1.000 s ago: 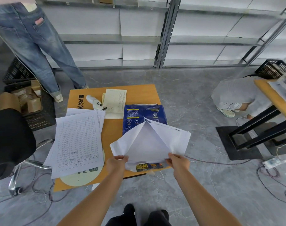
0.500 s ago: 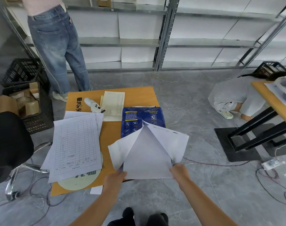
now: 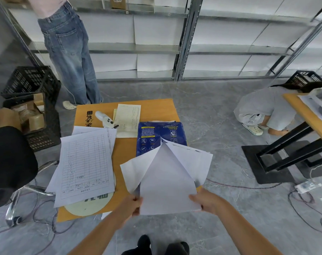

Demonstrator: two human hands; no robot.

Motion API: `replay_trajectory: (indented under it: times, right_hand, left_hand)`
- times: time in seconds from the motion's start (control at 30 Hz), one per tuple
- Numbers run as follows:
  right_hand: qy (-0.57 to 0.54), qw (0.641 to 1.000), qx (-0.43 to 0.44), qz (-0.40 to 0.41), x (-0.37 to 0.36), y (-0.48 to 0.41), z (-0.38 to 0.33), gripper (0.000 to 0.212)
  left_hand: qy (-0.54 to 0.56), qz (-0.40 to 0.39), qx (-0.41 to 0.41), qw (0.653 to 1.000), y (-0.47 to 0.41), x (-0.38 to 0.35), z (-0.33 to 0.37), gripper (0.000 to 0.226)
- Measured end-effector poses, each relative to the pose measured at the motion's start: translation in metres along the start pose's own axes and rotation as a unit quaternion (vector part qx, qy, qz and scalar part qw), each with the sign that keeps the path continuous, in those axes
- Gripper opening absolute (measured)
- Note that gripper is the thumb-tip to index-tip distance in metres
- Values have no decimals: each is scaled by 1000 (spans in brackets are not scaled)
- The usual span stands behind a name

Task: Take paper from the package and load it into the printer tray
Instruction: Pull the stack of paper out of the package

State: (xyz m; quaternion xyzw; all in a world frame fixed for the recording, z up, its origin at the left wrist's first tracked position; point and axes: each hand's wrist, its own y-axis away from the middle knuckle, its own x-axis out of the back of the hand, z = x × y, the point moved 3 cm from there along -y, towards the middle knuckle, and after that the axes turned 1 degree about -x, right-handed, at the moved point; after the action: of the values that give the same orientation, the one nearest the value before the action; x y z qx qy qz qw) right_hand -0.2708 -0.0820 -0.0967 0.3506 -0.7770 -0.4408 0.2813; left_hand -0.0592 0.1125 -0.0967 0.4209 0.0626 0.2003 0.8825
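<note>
A blue paper package (image 3: 159, 135) lies on the small orange table (image 3: 152, 109), its near end torn open with white flaps spread to both sides. A stack of blank white paper (image 3: 167, 184) sticks out of that opening toward me, past the table's front edge. My left hand (image 3: 131, 206) grips the stack's near left corner. My right hand (image 3: 205, 200) grips its near right corner. No printer tray is clearly visible.
Printed forms (image 3: 84, 166) cover the table's left side, with a white handheld device (image 3: 105, 121) and a notepad (image 3: 128, 118) behind. A person in jeans (image 3: 68, 52) stands beyond the table. Another person (image 3: 261, 109) crouches beside a second table (image 3: 307, 115). Cables cross the floor.
The white stack has slid out of the package toward me, with both hands pulling back past the table edge. The standing person has shifted right.
</note>
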Motion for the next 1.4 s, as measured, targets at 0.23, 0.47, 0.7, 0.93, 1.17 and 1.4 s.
replay_trajectory:
  times: [0.23, 0.47, 0.7, 0.93, 1.17, 1.4]
  right_hand:
    - [1, 999, 18, 36, -5, -13, -12, 45]
    - [-53, 989, 52, 132, -8, -15, -5, 36]
    - [-177, 984, 29, 1, -7, -11, -13, 41]
    - [-208, 976, 24, 58, -20, -10, -11, 36]
    - [-217, 975, 52, -17, -26, 46, -11, 12]
    - [-205, 969, 117, 74, -37, 46, -21, 9]
  left_hand:
    - [266, -18, 14, 964, 5, -1, 23, 18]
    - [144, 32, -24, 989, 15, -18, 34, 9]
    - [242, -6, 22, 970, 9, -1, 19, 20]
    - [201, 12, -25, 979, 11, -11, 34, 15]
    - [161, 22, 12, 987, 12, -11, 12, 55]
    - [160, 4, -18, 987, 19, -19, 19, 36]
